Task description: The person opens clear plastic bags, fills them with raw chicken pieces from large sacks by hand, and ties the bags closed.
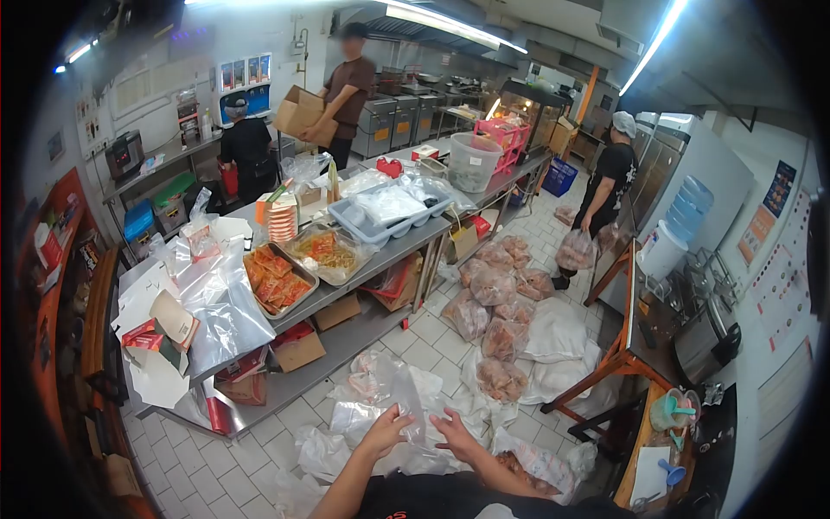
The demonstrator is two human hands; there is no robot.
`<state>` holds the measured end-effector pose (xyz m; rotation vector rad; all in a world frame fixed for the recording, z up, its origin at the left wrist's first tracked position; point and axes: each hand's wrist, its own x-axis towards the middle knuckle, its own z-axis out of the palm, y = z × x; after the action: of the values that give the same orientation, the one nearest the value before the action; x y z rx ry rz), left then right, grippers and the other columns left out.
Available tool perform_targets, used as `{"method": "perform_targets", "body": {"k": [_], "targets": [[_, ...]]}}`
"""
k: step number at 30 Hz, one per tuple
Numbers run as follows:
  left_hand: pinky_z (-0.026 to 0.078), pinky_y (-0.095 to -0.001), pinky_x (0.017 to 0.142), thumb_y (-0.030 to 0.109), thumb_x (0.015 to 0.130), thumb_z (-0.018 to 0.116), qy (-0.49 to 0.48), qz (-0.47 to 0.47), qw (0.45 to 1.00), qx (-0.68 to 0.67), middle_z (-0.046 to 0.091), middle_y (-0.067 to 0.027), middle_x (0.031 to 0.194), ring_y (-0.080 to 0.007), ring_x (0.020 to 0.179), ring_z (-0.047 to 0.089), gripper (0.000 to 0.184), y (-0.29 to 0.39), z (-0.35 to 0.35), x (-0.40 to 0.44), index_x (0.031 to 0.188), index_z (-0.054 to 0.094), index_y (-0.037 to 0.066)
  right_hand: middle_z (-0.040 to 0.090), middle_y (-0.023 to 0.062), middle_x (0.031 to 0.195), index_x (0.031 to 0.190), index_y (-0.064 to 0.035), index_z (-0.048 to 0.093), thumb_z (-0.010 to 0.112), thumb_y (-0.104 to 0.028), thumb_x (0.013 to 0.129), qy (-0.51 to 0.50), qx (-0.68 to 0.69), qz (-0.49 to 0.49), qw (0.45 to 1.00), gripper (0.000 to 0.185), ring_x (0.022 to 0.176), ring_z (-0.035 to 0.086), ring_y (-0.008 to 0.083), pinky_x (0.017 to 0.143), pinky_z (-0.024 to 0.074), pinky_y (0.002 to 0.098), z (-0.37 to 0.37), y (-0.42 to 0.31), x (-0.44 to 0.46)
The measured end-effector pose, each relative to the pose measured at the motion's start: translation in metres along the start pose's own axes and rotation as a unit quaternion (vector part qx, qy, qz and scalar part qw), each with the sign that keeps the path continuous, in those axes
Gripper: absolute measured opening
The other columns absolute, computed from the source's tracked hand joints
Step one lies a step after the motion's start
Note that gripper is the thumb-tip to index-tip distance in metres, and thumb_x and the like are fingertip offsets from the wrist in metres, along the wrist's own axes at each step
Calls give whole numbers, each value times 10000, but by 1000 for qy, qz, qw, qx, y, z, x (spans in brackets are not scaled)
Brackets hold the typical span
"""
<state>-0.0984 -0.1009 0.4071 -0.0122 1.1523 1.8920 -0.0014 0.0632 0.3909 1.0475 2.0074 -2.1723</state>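
Note:
A clear plastic bag stands up loosely in front of me, low over the floor. My left hand has its fingers closed on the near edge of the bag. Just to the right, my right hand is open with its fingers apart, close to the bag's edge; whether it touches the film I cannot tell. White plastic sacks lie crumpled around and below my hands. Near my right forearm is an opened sack of raw meat pieces.
Several filled meat bags are piled on the tiled floor ahead. A steel table with trays and packaging runs along the left. An orange-framed table stands right. One person carries a cardboard box; another holds a filled bag.

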Motion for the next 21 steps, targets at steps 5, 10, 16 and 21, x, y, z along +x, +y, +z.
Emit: {"method": "perform_targets", "body": {"k": [5, 10, 16, 21], "targets": [[487, -275, 725, 40, 868, 656, -36, 103, 982, 156, 584, -19, 997, -101, 900, 564, 218, -28, -29, 16, 1021, 508, 84, 636, 11, 980, 1131, -33, 604, 678, -243, 899, -142, -21, -18, 989, 321, 849, 563, 82, 750, 455, 255, -4, 8, 16], [435, -227, 681, 113, 814, 748, 136, 263, 951, 90, 527, 3, 865, -72, 783, 513, 298, -9, -25, -20, 970, 495, 91, 620, -22, 760, 855, -49, 619, 727, -132, 851, 35, -4, -146, 989, 135, 688, 529, 46, 634, 427, 205, 5, -11, 14], [361, -392, 1006, 356, 815, 750, 503, 264, 793, 218, 437, -176, 1271, -317, 1191, 415, 650, -32, -60, -13, 1259, 411, 22, 563, -38, 757, 882, -38, 584, 686, -162, 887, 84, -22, -238, 967, 160, 692, 480, 42, 629, 411, 216, 0, -34, -11], [349, -349, 1024, 269, 918, 628, 37, -83, 973, -213, 540, -118, 1174, -224, 1159, 471, 399, -37, -26, -21, 1196, 491, 18, 556, -25, 779, 918, -42, 547, 659, -179, 902, 95, -21, -298, 950, 177, 720, 482, 53, 656, 415, 224, 11, -28, -12]]}}
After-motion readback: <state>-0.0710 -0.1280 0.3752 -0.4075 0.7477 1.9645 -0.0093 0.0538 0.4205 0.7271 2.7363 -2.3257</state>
